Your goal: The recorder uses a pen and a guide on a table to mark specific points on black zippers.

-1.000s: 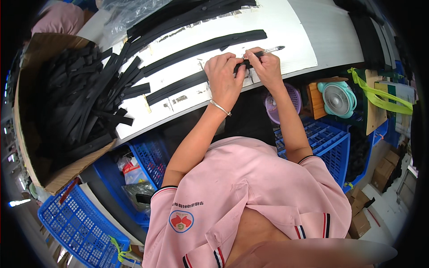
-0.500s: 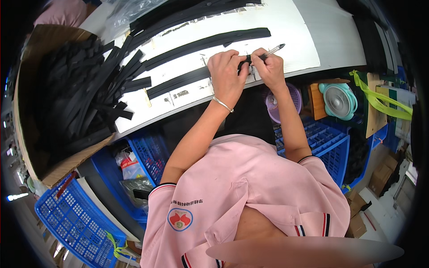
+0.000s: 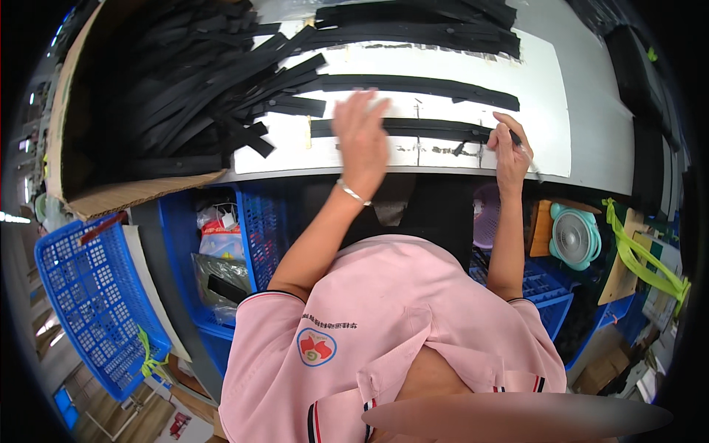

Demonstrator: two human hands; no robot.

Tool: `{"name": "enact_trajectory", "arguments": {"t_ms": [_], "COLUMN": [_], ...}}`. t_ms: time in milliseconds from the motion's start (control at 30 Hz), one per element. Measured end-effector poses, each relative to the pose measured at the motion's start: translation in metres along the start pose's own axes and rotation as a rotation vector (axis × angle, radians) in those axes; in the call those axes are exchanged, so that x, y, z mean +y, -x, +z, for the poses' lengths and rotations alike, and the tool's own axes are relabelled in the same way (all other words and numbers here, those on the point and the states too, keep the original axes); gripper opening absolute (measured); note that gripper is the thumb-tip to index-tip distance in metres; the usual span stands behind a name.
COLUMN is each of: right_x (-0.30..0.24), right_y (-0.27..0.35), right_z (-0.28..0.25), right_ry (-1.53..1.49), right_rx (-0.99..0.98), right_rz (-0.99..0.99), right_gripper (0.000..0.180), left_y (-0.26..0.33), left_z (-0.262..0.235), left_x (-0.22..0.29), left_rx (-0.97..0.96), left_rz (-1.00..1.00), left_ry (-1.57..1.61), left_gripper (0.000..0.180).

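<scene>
The left hand (image 3: pixel 361 144) is over the white board (image 3: pixel 550 111) that covers much of the bench (image 3: pixel 602 140), close to the near edge. Its fingers point toward the far edge and are slightly apart, gripping nothing visible; they are blurred, and whether they touch the black strip (image 3: pixel 443 129) below cannot be told. A silvery bracelet (image 3: pixel 354 193) circles that wrist.

The right hand (image 3: pixel 511 155) is at the near edge, toward the board's near right corner, with its fingers clamped on a pen (image 3: pixel 535 171) whose clear end slants toward the person. The strip's right end reaches these fingers; contact cannot be made out.

That strip lies flat on the board, roughly parallel to the bench's near edge. A small dark scrap (image 3: pixel 459 148) sits just beside it, on the near side. A second strip (image 3: pixel 421 86) lies farther back, and a stack of strips (image 3: pixel 413 33) lies nearer the far edge. At the bench's left end, a cardboard box (image 3: pixel 140 193) holds a heap of loose black strips (image 3: pixel 185 96), some spilling over the board's left edge. Beneath the near edge, toward the right, are a purple basket (image 3: pixel 485 221) and a turquoise fan (image 3: pixel 576 236).
</scene>
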State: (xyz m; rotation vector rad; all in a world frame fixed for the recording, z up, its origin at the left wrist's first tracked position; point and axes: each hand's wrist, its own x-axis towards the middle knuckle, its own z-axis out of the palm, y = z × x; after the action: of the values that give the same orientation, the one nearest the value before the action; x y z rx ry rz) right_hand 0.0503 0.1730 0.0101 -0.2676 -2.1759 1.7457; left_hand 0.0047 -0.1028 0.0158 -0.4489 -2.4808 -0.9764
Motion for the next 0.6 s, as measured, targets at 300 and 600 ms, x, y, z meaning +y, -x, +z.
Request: {"name": "enact_trajectory", "arguments": {"t_ms": [300, 600], "right_x": [-0.014, -0.014], "right_y": [-0.018, -0.059], "right_z": [0.027, 0.049], "right_ry": [0.895, 0.911], "right_rx": [-0.034, 0.176], "right_rz": [-0.259, -0.133], "right_gripper": [0.039, 0.035], "left_y": [-0.016, -0.027], "left_z": [-0.079, -0.067], "left_x": [-0.112, -0.086], "left_rx": [-0.042, 0.086], "left_rz": [-0.050, 0.049], "left_ry": [-0.481, -0.226], "left_gripper": [0.036, 0.016]}}
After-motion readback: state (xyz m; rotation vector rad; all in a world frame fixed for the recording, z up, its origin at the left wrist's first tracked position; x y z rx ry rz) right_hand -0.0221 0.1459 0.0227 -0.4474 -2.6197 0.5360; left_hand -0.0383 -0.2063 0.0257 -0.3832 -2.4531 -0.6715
